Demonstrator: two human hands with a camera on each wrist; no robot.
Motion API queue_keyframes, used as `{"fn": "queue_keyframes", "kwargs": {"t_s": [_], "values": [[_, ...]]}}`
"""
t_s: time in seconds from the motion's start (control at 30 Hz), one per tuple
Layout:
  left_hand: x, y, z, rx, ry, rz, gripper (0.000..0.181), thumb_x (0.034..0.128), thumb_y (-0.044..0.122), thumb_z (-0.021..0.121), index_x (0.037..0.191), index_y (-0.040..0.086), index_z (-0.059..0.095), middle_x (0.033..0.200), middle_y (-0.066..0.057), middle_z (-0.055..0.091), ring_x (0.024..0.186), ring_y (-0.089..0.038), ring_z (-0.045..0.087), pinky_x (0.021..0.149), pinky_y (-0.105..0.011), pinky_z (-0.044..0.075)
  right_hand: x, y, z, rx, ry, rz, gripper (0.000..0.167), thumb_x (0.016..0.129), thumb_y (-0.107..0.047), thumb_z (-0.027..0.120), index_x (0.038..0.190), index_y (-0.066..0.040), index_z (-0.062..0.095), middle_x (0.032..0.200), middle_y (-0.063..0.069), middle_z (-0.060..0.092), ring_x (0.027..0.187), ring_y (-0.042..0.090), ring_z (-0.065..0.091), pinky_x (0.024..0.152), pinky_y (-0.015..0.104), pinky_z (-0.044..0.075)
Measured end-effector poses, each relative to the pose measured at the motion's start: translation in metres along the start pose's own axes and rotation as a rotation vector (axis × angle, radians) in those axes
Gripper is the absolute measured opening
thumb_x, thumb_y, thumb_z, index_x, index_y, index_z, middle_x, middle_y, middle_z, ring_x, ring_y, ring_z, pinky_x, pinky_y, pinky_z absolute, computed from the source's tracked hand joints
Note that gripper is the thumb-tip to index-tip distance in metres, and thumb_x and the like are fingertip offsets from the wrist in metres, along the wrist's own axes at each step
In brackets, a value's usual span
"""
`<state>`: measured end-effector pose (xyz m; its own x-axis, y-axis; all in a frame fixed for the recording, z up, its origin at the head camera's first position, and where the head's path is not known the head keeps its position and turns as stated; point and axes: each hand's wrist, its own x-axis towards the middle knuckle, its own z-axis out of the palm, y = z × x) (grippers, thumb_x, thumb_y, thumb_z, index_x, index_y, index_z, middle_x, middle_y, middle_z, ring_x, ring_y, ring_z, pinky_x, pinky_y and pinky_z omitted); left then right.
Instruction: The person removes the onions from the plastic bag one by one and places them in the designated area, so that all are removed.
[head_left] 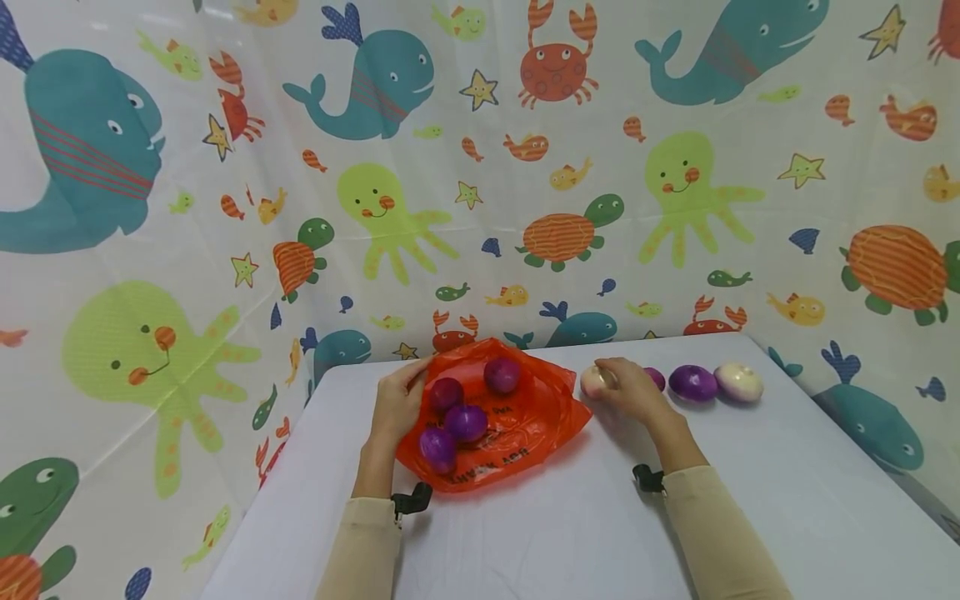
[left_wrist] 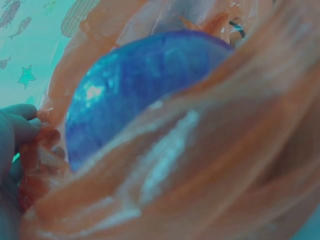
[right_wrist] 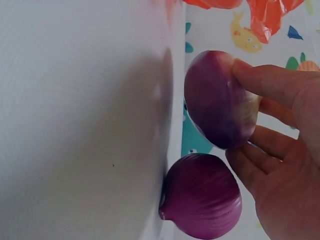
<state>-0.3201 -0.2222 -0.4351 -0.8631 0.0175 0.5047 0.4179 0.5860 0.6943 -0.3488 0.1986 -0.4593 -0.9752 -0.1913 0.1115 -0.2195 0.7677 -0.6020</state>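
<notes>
An orange-red plastic bag lies spread on the table, with several purple onions on or in it. The left hand pinches the bag's left edge; in the left wrist view its fingers grip crumpled plastic beside a round onion that looks blue there. Just right of the bag, the right hand holds a pale onion. From the right wrist view, thumb and fingers curl round this white and purple onion, with a purple onion close by.
To the right of the right hand, a small purple onion, a larger purple one and a whitish one stand in a row. The white table meets a curtain printed with sea animals behind and at the left.
</notes>
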Motion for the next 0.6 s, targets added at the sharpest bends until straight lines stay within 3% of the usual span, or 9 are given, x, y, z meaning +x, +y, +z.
{"fn": "queue_keyframes", "kwargs": {"t_s": [0.43, 0.6], "values": [[-0.0005, -0.0005, 0.0007, 0.008, 0.01, -0.002, 0.036, 0.1053, 0.007, 0.059, 0.138, 0.017, 0.069, 0.134, -0.008, 0.072, 0.128, -0.032, 0.067, 0.105, -0.046, 0.055, 0.0037, 0.0003, 0.0041, -0.087, 0.0, -0.063, 0.06, 0.096, -0.019, 0.073, 0.147, 0.005, 0.052, 0.147, 0.03, 0.055, 0.136, 0.051, 0.05, 0.116, 0.068, 0.038], [-0.0006, -0.0011, 0.0011, 0.024, 0.023, 0.026, 0.035, 0.1046, 0.006, 0.06, 0.137, 0.016, 0.071, 0.133, -0.009, 0.073, 0.127, -0.031, 0.068, 0.104, -0.047, 0.056, 0.0, -0.0012, 0.0044, -0.109, 0.006, -0.07, 0.06, 0.096, -0.018, 0.073, 0.146, 0.006, 0.051, 0.149, 0.031, 0.052, 0.137, 0.052, 0.048, 0.116, 0.068, 0.038]]}}
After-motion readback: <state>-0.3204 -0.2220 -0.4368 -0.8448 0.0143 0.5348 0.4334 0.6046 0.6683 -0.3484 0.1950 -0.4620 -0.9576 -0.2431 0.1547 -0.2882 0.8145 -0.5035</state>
